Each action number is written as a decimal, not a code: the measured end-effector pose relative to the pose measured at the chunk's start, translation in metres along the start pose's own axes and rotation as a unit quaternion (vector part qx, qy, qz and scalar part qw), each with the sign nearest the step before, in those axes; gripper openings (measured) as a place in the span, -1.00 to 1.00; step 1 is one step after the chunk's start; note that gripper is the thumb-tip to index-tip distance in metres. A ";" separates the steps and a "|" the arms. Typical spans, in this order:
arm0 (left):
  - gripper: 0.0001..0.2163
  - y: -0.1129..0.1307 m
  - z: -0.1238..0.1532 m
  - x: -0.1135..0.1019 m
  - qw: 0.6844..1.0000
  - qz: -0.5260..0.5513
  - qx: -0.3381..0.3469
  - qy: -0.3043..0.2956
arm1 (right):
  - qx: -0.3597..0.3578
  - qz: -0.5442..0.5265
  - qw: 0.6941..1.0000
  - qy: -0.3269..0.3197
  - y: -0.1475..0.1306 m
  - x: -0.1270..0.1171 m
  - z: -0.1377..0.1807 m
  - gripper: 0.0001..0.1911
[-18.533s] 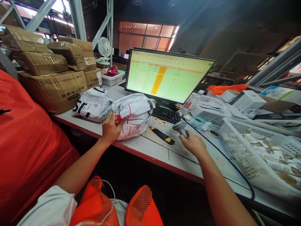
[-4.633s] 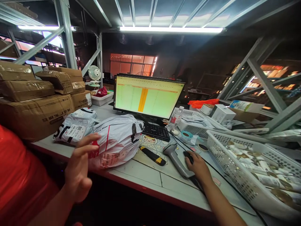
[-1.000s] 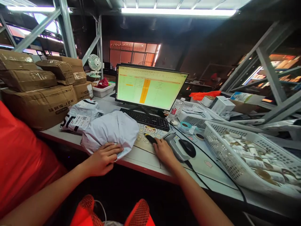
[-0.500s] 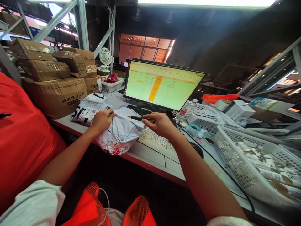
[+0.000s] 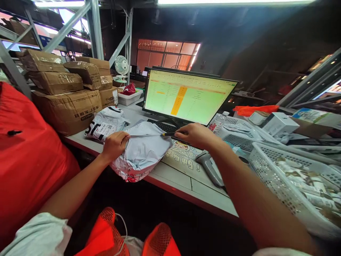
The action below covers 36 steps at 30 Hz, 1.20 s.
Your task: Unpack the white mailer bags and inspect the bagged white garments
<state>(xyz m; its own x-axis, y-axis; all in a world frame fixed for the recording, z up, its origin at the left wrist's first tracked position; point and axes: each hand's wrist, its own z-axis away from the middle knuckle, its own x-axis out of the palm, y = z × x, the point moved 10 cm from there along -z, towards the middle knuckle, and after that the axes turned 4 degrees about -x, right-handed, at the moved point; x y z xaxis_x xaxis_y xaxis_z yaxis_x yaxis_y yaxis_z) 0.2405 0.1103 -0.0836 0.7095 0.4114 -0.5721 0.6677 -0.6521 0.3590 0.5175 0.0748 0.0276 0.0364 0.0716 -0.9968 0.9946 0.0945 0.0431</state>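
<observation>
A white plastic mailing bag (image 5: pixel 145 151) lies crumpled at the front edge of the desk, with red print on its underside. My left hand (image 5: pixel 115 145) is closed on the bag's upper left edge. In my right hand (image 5: pixel 195 135) is a knife (image 5: pixel 168 134) with a black and yellow handle, held level at the bag's upper right edge. A thin straight line runs along the bag's top from my left hand to the knife; whether it is blade or cut edge is unclear. Behind my left hand rests another mailing bag (image 5: pixel 105 124) with a printed label.
Stacked cardboard boxes (image 5: pixel 69 110) stand at the left, beside a big red bag (image 5: pixel 29 153). A monitor (image 5: pixel 186 96) and keyboard (image 5: pixel 160 125) are behind the bag. A grey scanner (image 5: pixel 210 169) lies near my right forearm. White baskets (image 5: pixel 271 181) line the right side.
My right hand and the knife have moved right along the bag's top edge. The bag's upper side lies more spread out, and the grey scanner has come into sight.
</observation>
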 end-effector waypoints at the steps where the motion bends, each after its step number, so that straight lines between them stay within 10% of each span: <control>1: -0.72 0.003 -0.002 0.000 1.000 -0.002 0.001 -0.017 | 0.024 0.023 0.999 0.012 0.015 -0.004 0.009 -0.65; 9: -0.62 0.006 -0.071 0.019 0.962 -0.071 -0.095 -0.246 | 0.101 -0.074 0.963 0.240 0.088 0.066 0.083 -0.49; 15: -0.62 0.030 -0.101 0.095 0.933 -0.055 -0.035 -0.354 | 0.227 0.038 0.969 0.087 0.101 0.161 0.108 -0.51; 23: -0.77 0.034 -0.099 0.101 0.966 0.029 -0.074 -0.245 | -0.037 -0.167 0.947 0.271 -0.012 0.063 0.045 -0.58; 29: -0.78 0.005 -0.096 0.078 0.967 0.086 -0.190 -0.145 | -0.059 -0.105 0.984 0.131 -0.119 0.071 -0.054 -0.55; 36: -0.74 -0.024 -0.105 0.056 0.963 -0.027 -0.243 -0.113 | -0.033 -0.054 0.995 0.072 -0.130 0.079 -0.067 -0.63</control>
<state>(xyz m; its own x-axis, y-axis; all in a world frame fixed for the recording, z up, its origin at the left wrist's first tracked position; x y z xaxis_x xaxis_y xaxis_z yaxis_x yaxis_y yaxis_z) 0.2880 0.2159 -0.0472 0.6407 0.2516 -0.7254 0.7674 -0.2366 0.5959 0.3845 0.1348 -0.0522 -0.0901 0.1993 -0.9758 0.9831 0.1748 -0.0550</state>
